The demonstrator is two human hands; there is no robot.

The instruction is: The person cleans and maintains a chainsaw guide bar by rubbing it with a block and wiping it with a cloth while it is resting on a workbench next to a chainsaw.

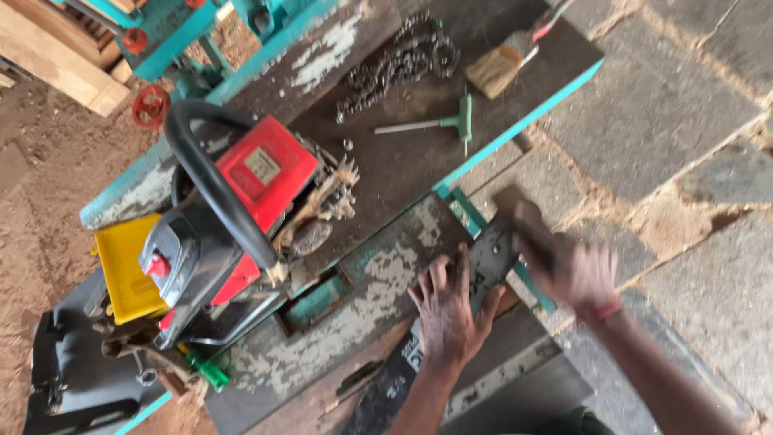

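Guide bar point(491, 258) under left hand point(447, 310) (flat)

Bare forearms; red band point(602, 309) on right wrist.

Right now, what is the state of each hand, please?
Left hand: open, pressed flat on the long dark metal chainsaw guide bar.
Right hand: blurred, at the bar's far end; grip cannot be told.
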